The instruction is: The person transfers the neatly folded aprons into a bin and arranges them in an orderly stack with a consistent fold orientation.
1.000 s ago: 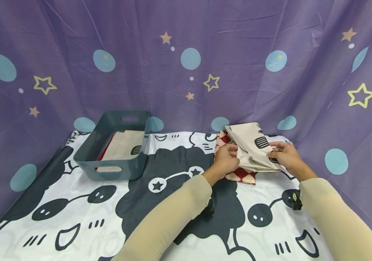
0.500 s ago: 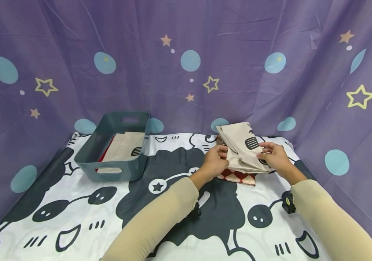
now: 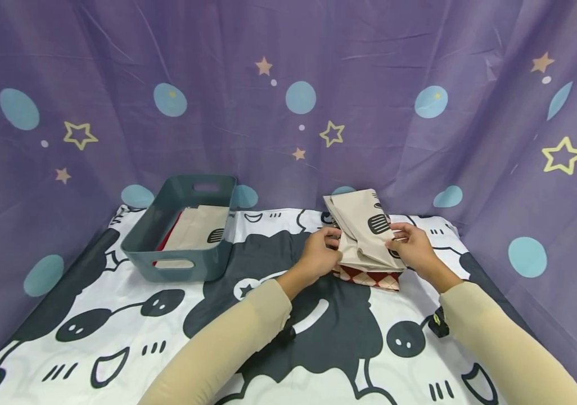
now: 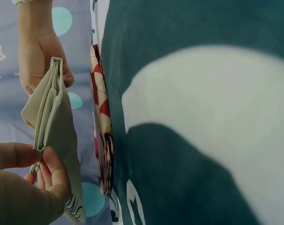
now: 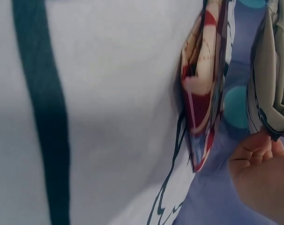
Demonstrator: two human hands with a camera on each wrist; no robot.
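Between both hands hangs a folded beige cloth (image 3: pixel 361 225) with black printed shapes, its layers showing edge-on in the left wrist view. My left hand (image 3: pixel 319 253) pinches its left edge between thumb and fingers (image 4: pixel 53 168). At the opposite edge my right hand (image 3: pixel 415 247) pinches a corner, seen also in the right wrist view. Beneath it a folded red-and-cream diamond-patterned cloth (image 3: pixel 369 278) lies on the bed-like surface, mostly hidden in the head view. Both wrist views show a gap between the two cloths.
A grey-blue bin (image 3: pixel 169 264) with handle slots stands at the left, holding a folded beige cloth (image 3: pixel 197 228) and something red (image 3: pixel 169 230) beside it. A black-and-white cartoon sheet (image 3: pixel 136 349) covers the surface. A purple curtain (image 3: pixel 248 112) hangs close behind.
Both hands have moved left together, carrying the beige cloth with them. The diamond-patterned cloth has stayed in place, and so has the bin.
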